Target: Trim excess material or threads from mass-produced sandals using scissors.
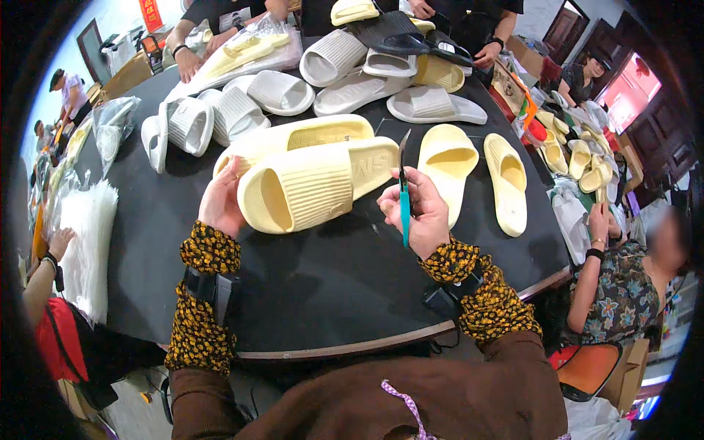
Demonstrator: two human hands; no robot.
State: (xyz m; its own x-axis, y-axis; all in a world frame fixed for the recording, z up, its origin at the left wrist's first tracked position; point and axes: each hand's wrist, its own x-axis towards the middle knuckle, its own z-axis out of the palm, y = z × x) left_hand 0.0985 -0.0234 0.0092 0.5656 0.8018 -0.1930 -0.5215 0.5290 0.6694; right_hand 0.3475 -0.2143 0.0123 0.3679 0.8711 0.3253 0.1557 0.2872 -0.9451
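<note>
My left hand [224,199] is closed on a pair of pale yellow slide slippers at their left end. The nearer slipper [317,192] lies tilted with its ribbed strap toward me; the farther slipper [293,139] is partly hidden behind it. In my right hand [424,213] I grip small snips [405,202] with a teal handle, dark blades pointing up beside the nearer slipper's sole. To the right, two more yellow slippers [506,183] rest apart on the black table [315,293].
Grey slippers [275,93] and a black slipper [387,34] are heaped at the back. Clear plastic bags [86,238] lie at the left edge, near another person's hand [60,242]. More yellow slippers [579,158] are piled at the right, by a person in a floral top [623,290].
</note>
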